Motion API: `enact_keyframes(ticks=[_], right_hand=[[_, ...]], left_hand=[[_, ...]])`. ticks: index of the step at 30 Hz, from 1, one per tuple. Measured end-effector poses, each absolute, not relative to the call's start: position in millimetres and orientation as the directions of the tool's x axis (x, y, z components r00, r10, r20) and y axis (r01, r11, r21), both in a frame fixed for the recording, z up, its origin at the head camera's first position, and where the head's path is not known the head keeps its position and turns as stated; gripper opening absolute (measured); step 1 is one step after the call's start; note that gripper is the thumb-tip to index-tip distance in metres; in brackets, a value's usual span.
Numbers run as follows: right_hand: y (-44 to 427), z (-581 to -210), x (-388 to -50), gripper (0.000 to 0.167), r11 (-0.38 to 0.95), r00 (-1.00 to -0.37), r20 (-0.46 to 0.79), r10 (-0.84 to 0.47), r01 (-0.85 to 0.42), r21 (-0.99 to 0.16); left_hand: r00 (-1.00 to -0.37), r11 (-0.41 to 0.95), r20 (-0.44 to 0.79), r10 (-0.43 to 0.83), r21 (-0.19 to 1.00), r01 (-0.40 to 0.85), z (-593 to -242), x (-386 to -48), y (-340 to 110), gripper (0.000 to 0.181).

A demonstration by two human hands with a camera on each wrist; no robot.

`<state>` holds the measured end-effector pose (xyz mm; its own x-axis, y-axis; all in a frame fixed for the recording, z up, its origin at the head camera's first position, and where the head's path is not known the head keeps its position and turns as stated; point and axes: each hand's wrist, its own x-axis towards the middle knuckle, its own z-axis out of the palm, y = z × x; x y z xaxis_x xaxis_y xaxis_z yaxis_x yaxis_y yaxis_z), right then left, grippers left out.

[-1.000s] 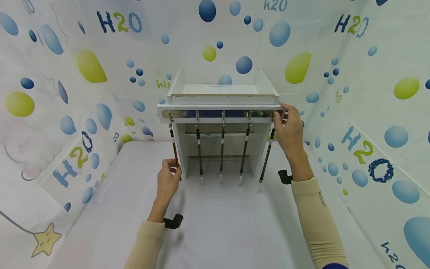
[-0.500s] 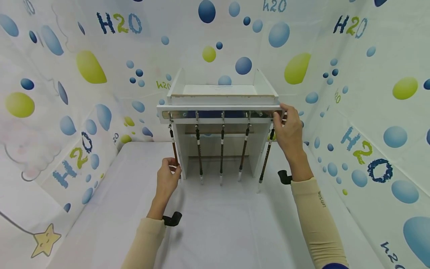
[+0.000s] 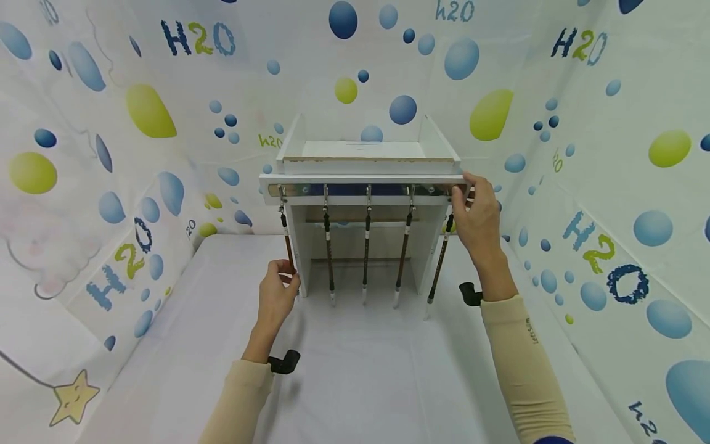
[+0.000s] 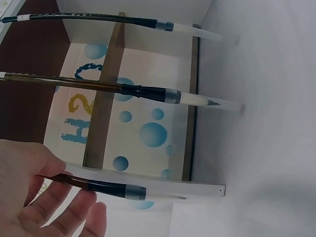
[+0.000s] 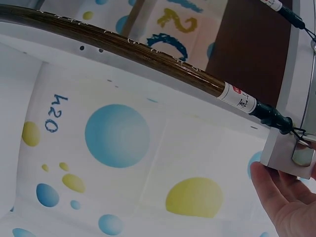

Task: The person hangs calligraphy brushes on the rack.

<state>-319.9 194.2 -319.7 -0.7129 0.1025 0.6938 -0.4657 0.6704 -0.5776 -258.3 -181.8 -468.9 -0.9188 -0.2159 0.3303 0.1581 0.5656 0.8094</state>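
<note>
In the head view, several calligraphy brushes hang in a row from hooks on the front of a white shelf (image 3: 363, 167). My left hand (image 3: 277, 293) pinches the leftmost brush (image 3: 288, 246) low on its brown handle. The left wrist view shows that brush's black and grey ferrule (image 4: 116, 189) and pale tip beyond my thumb and fingers. With my right hand (image 3: 478, 213) I hold the right end of the shelf's white front rail (image 5: 276, 150), thumb in front. Close to that hand hangs the rightmost brush (image 5: 163, 59), its cord looped on a hook; it is not held.
Three more brushes (image 3: 366, 246) hang between my hands, clear caps over their tips. An open tray (image 3: 363, 150) tops the shelf. White cloth (image 3: 360, 370) covers the surface below, and printed sheets (image 3: 244, 92) with blue and green dots stand behind and at the sides.
Both hands keep their places on the brush and the rail. Only a slight shift of the head view shows.
</note>
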Motion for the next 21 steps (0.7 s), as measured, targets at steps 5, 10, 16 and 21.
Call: enact_keyframes(ticks=[5,10,16,21], right_hand=[[194,-320,-321,0.043,0.663,-0.709,0.698,0.100,-0.476,-0.578],[195,-321,-324,0.044,0.660,-0.715,0.692,0.101,-0.472,-0.584],[200,-327,-318,0.055,0.656,-0.776,0.626,0.075,-0.435,-0.617],[204,-336,-305,0.067,0.665,-0.813,0.576,0.091,-0.380,-0.643]], left_hand=[[-0.919,0.567,0.324,-0.223,0.810,0.147,-467,-258,-182,0.037],[-0.919,0.565,0.323,-0.227,0.812,0.146,-465,-259,-183,0.040],[-0.915,0.569,0.332,-0.230,0.809,0.151,-463,-258,-181,0.042],[-0.905,0.578,0.361,-0.226,0.797,0.173,-458,-252,-176,0.043]])
